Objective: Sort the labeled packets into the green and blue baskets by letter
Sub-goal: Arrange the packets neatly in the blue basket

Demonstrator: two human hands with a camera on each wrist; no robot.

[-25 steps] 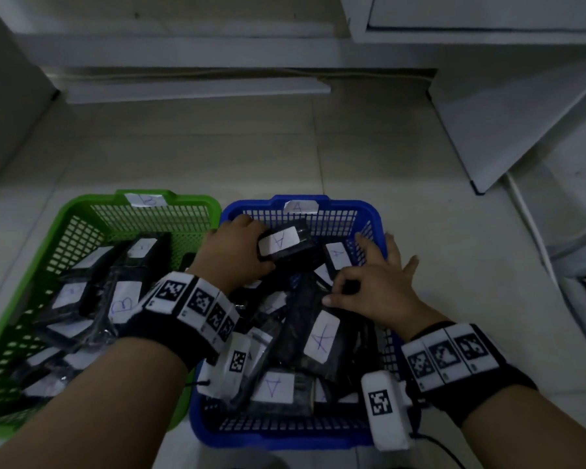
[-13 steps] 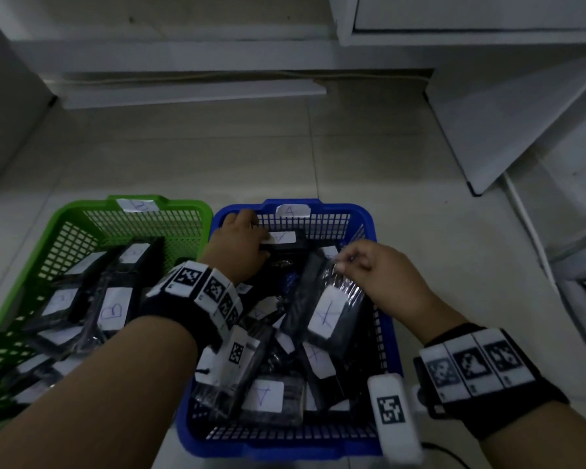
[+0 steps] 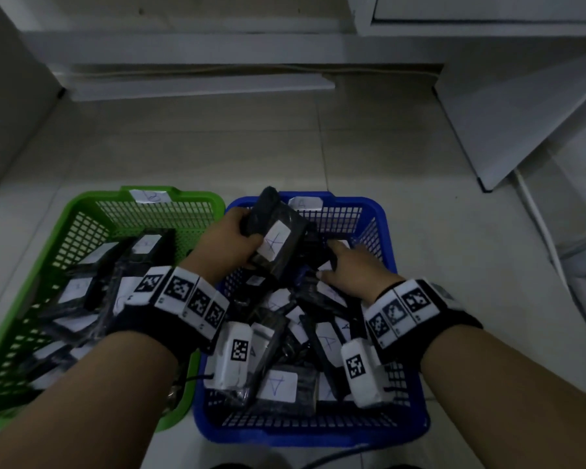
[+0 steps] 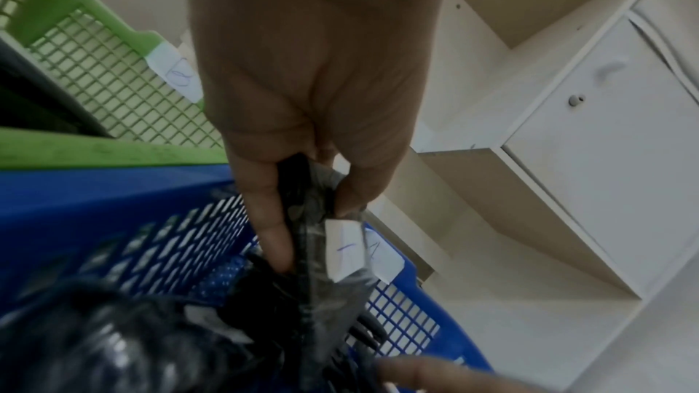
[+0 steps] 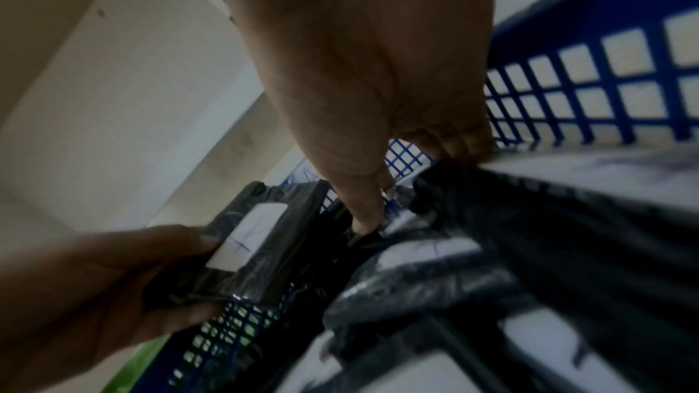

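left hand — lifted packet | right hand — seemingly dropped onto pile

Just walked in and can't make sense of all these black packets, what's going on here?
A person is sorting labelled packets between two baskets on the floor. The left hand holds a black packet marked A above the blue basket, which carries an A tag. The right hand is down among the packets in that basket. The green basket beside it also holds packets.
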